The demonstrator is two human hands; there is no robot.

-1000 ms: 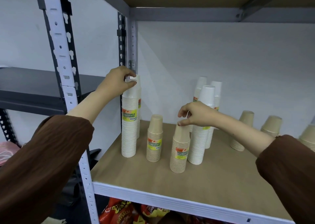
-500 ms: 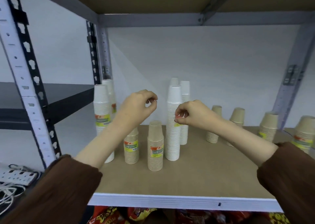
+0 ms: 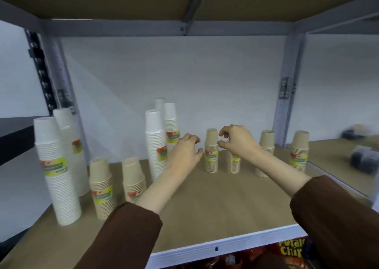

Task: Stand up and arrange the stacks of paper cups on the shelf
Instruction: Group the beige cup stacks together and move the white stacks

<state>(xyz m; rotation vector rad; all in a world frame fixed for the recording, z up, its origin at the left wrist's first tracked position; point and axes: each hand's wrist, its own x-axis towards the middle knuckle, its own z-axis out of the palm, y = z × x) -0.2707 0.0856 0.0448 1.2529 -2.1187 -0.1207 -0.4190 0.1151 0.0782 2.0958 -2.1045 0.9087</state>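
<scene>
Upright stacks of paper cups stand on the brown shelf board (image 3: 205,203). At the left are two tall white stacks (image 3: 57,172) and two short tan stacks (image 3: 101,188). More tall white stacks (image 3: 155,143) rise at mid-shelf. A short tan stack (image 3: 211,152) stands at the back, between my hands. My left hand (image 3: 185,152) hovers just left of it, fingers curled apart, holding nothing. My right hand (image 3: 235,139) is just right of its top, fingers spread around it, not clearly touching. Another tan stack (image 3: 233,164) is partly hidden behind my right wrist.
Two more tan stacks (image 3: 266,145) (image 3: 299,152) stand near the right upright post (image 3: 287,88). A shelf board spans overhead. Dark blurred objects (image 3: 362,160) lie on the neighbouring shelf at the right. Snack bags (image 3: 291,250) show below the white front edge.
The view has swung right. Both hands left the tall white stack and the tan stack on the left and now flank a tan stack at the back of the shelf.
</scene>
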